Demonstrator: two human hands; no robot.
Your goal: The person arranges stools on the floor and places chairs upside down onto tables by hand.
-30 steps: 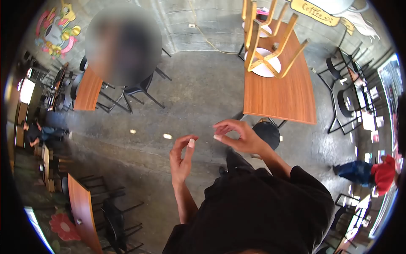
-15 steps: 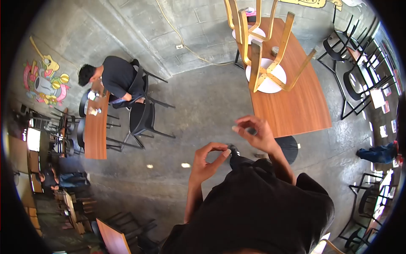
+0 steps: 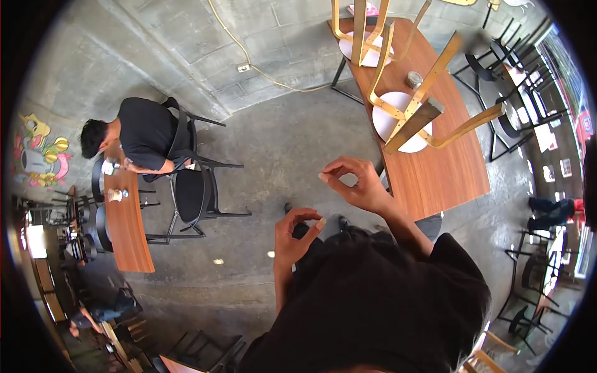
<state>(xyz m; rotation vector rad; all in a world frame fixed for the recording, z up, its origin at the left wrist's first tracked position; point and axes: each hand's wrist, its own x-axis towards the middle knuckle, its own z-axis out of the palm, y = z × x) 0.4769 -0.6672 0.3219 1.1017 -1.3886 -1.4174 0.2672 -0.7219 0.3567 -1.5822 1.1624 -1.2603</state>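
My left hand (image 3: 296,239) is raised in front of my dark shirt, its fingers curled round toward the thumb in a loose ring. Nothing shows between those fingertips. Higher and to the right, my right hand (image 3: 356,184) makes a similar pinch, also with no object in it. The two hands are apart and touch nothing. Beyond the right hand stands a wooden table (image 3: 435,180) carrying upturned stools, the nearer one with a round white seat (image 3: 388,118). A small round container (image 3: 413,79) sits beside the stools.
A seated person (image 3: 146,133) in black leans over a narrow table (image 3: 130,236) at left, beside black chairs (image 3: 194,193). Another person (image 3: 102,314) is at lower left, and a third (image 3: 553,211) at far right. Concrete floor (image 3: 273,143) lies between the tables.
The view has turned, bringing the seated person and left table more fully into sight. Since half a second ago, my right hand has shifted left; both hands stay curled.
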